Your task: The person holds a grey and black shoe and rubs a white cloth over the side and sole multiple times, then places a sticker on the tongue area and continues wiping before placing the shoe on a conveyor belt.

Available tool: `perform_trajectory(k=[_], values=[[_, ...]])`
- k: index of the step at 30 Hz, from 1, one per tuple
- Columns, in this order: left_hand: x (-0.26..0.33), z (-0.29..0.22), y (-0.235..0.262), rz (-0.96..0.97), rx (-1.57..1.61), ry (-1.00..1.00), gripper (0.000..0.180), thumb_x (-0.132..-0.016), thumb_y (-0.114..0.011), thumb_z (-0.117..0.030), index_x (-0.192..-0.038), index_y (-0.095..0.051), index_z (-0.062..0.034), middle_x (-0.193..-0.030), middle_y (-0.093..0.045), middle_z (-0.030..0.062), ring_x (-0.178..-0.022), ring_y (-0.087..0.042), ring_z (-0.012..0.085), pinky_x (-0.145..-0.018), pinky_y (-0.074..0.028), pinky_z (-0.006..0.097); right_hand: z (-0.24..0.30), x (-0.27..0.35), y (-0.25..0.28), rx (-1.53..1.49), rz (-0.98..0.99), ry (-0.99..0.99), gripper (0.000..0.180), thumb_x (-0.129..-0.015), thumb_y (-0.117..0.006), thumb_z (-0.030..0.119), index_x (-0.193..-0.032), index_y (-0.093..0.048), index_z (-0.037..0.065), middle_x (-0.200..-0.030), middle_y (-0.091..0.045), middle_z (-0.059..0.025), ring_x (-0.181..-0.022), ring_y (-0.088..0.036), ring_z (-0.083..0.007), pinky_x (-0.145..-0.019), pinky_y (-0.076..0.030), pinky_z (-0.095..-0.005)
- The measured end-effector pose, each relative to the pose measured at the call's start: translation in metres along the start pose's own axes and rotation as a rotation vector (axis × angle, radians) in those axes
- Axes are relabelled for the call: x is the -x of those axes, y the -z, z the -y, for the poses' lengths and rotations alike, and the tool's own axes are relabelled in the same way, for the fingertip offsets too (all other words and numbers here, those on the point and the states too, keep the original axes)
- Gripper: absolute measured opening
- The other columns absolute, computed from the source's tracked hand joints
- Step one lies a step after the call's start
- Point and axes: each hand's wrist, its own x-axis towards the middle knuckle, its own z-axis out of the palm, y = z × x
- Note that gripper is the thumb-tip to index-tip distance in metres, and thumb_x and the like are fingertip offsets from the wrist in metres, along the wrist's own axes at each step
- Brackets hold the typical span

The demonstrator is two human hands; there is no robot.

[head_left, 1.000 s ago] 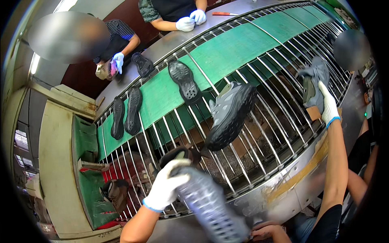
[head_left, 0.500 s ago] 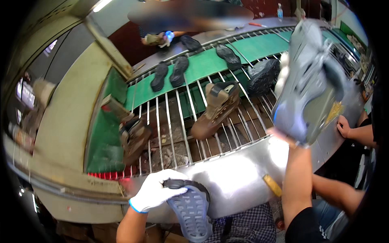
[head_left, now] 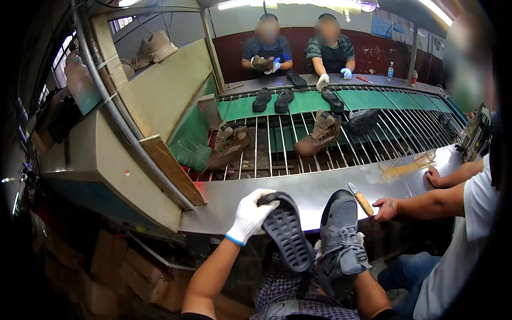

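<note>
My left hand (head_left: 249, 217), in a white glove with a blue cuff, grips a dark shoe sole (head_left: 290, 234) at its upper end. The sole's underside, with rows of slots, faces me. Just to its right is a grey lace-up shoe (head_left: 341, 234), toe upward. My right hand (head_left: 360, 238) holds this shoe from behind; only bits of white glove show at its sides, the rest is hidden. Sole and shoe are close together over my lap, at the near edge of the metal table (head_left: 240, 200).
A knife (head_left: 364, 204) with a wooden handle lies beside a co-worker's hand (head_left: 385, 209) at right. Brown boots (head_left: 320, 133) and a dark shoe (head_left: 363, 122) rest on the bar conveyor (head_left: 277, 154). Soles (head_left: 284, 101) lie on the green belt (head_left: 242, 109). Two people work across it.
The grey shoe has come down from high on the right to beside the sole. The sole has turned and moved right. My view has lifted, showing the people opposite.
</note>
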Motion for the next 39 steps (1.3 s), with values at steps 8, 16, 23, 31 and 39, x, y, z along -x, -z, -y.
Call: perform_trajectory(k=[8,16,23,31,39], values=[[0.03,0.024,-0.113,0.285,-0.284,0.101,0.036,-0.094,-0.081,-0.01,-0.128,-0.073,-0.0035,-0.115,-0.079,0.0094,-0.106,-0.073,0.0158,-0.098,-0.057,0.032,0.0,0.06,0.025,0.079,-0.051,0.038,0.116,-0.081,-0.076,0.075,-0.16,-0.038,-0.002,-0.146,-0.055,-0.0311,-0.123,-0.066,-0.0483,-0.107,-0.057,-0.0596],[0.039,0.045,-0.125,0.464,-0.105,-0.279,0.054,-0.096,-0.074,-0.011,-0.148,-0.063,-0.0032,-0.134,-0.071,0.0178,-0.126,-0.069,0.028,-0.109,-0.054,0.039,0.013,0.083,0.06,0.102,-0.147,0.026,0.114,-0.081,-0.08,0.07,-0.159,-0.038,-0.002,-0.146,-0.057,-0.0295,-0.124,-0.067,-0.0456,-0.107,-0.058,-0.0577],[0.031,0.04,-0.133,0.532,-0.028,-0.185,0.042,-0.107,-0.064,-0.015,-0.147,-0.063,-0.0027,-0.142,-0.07,0.0152,-0.131,-0.066,0.0256,-0.115,-0.049,0.038,0.024,0.072,0.08,0.196,-0.2,-0.047,0.112,-0.081,-0.083,0.066,-0.159,-0.039,-0.002,-0.145,-0.058,-0.028,-0.124,-0.067,-0.0432,-0.107,-0.058,-0.0561],[0.037,0.037,-0.13,0.52,-0.023,-0.089,0.041,-0.111,-0.053,-0.008,-0.15,-0.057,0.0029,-0.146,-0.066,0.0177,-0.137,-0.061,0.0256,-0.118,-0.046,0.036,0.003,0.088,0.103,0.213,-0.251,-0.097,0.111,-0.08,-0.087,0.061,-0.158,-0.04,-0.001,-0.145,-0.059,-0.0264,-0.124,-0.068,-0.0404,-0.106,-0.059,-0.0542],[0.033,0.022,-0.135,0.493,-0.009,-0.222,0.04,-0.109,-0.053,-0.002,-0.147,-0.06,0.0044,-0.146,-0.067,0.0195,-0.137,-0.062,0.0281,-0.12,-0.044,0.038,-0.005,0.095,0.106,0.191,-0.254,-0.118,0.109,-0.08,-0.091,0.056,-0.158,-0.041,-0.001,-0.144,-0.06,-0.0248,-0.124,-0.069,-0.0376,-0.106,-0.06,-0.0524]])
